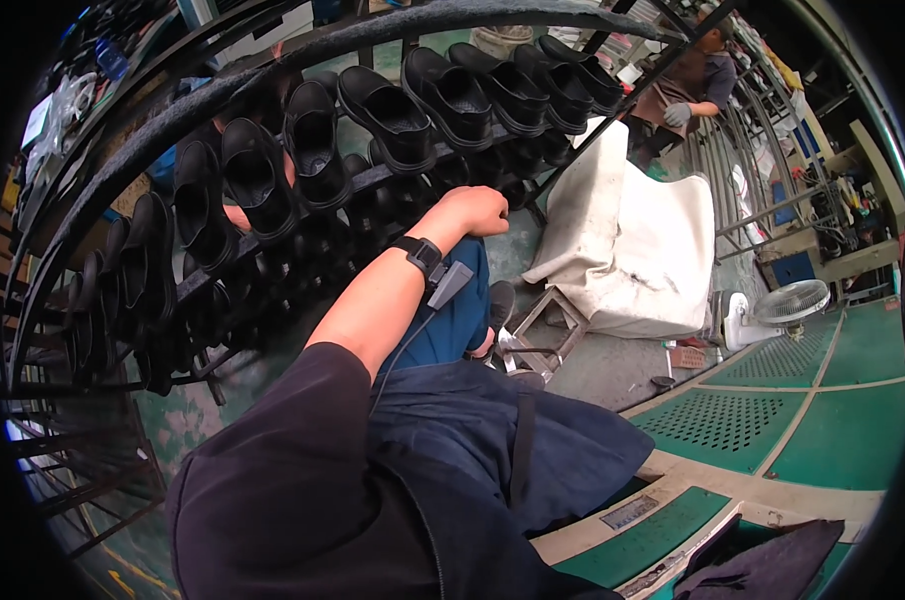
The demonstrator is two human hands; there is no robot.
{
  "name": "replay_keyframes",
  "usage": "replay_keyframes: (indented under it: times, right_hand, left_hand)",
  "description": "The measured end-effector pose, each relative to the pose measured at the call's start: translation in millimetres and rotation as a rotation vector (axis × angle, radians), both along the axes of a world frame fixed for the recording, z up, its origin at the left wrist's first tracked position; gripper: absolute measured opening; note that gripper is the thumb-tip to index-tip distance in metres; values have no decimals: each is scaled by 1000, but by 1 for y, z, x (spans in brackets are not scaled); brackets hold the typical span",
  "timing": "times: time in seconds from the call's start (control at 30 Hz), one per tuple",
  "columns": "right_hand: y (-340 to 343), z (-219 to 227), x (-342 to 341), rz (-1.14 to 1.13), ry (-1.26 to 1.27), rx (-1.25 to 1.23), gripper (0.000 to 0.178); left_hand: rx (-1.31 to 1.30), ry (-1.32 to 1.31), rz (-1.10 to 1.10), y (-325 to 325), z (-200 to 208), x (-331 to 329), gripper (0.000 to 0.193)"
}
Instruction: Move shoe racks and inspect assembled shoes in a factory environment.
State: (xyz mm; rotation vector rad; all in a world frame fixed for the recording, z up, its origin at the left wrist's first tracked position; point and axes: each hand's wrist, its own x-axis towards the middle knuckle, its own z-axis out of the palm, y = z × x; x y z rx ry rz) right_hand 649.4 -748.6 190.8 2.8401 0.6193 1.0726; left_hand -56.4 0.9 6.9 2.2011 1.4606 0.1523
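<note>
My left hand [478,210] hangs over my blue-trousered knee [463,290], just to the right of a shoe rack. Its fingers curl under into a loose fist, and their inner side is hidden. On that wrist sit a black watch [420,252] and a small grey device [451,285] with a cable. Black slip-on shoes [388,115] stand in rows on the rack, several on the upper tier and more in shadow below. A dark wrapped bar [373,38] curves along the rack's far side. My right hand does not show.
A white cover [663,260] drapes a boxy thing right of my knee, beside a metal frame [558,315]. Farther right are a white fan [793,300] and a green-panelled machine [853,345]. A co-worker [698,90] with a grey glove works at the far right. Skin [238,217] shows behind the shoes.
</note>
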Motion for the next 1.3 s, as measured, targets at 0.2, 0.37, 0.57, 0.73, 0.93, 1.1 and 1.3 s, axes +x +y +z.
replay_keyframes:
  times: [0.2,0.37,0.57,0.73,0.93,1.1,1.3]
  right_hand:
    - [24,3,11,38,7,-23,44]
    - [51,7,21,77,11,-41,44]
    - [122,13,34,180,31,-99,44]
    - [189,12,44,278,58,-169,43]
    - [244,1,50,349,84,-208,44]
    - [275,-4,54,377,94,-217,44]
    - [289,4,58,368,85,-200,44]
  left_hand:
    - [-15,-2,-11,0,1,0,41]
    - [-14,-10,3,-1,-3,-2,40]
    - [52,-25,-27,1,-8,-2,38]
    - [62,-36,-18,4,-13,-1,36]
    - [43,-33,22,2,-11,2,35]
    - [31,-25,19,1,-10,5,33]
    - [29,-21,0,0,-10,5,34]
